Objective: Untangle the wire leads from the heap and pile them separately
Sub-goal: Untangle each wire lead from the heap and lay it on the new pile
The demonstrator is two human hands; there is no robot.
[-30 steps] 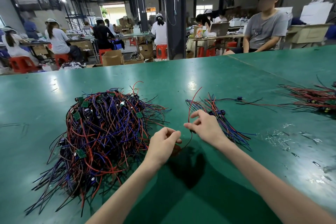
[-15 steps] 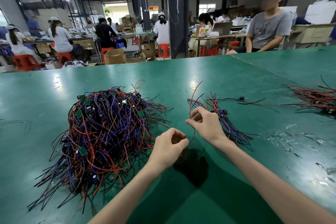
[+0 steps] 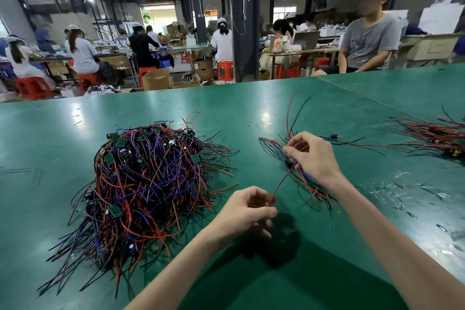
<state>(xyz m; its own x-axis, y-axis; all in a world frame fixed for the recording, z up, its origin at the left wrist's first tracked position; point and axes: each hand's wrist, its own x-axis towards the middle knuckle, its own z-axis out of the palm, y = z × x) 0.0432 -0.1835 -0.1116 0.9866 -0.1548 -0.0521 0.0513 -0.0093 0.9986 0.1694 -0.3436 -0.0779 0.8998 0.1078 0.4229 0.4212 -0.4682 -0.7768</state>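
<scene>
Red lead (image 3: 281, 184) slants away (rightward), left hand (image 3: 245, 211) to right hand (image 3: 310, 156).

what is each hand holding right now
Left hand: closed on the lower end of a red wire.
Right hand: closed on the same wire, above the small pile.

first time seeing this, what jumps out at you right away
The big tangled heap of red, blue and black wire leads dominates the left of the green table. Just right of it, the left hand and right hand each pinch a red lead strung between them, the right hand over a small separated pile. Another bundle lies at the far right edge.
</scene>
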